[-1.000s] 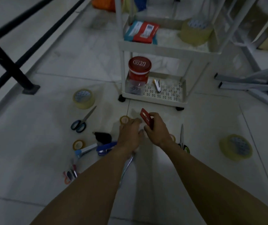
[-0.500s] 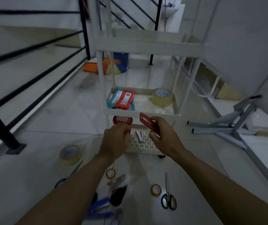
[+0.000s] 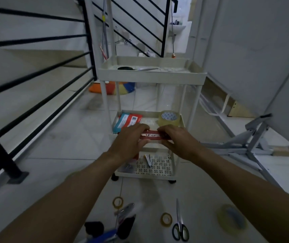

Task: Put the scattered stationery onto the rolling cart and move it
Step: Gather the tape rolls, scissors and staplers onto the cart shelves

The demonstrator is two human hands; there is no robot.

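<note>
Head view: two hands [image 3: 155, 140] grip one red stapler [image 3: 151, 135].

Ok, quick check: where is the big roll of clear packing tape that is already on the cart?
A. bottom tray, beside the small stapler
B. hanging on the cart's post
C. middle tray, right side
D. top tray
C: the big roll of clear packing tape sits at the right end of the cart's middle tray, just beyond the right hand, with the red and blue packets to its left.
</note>
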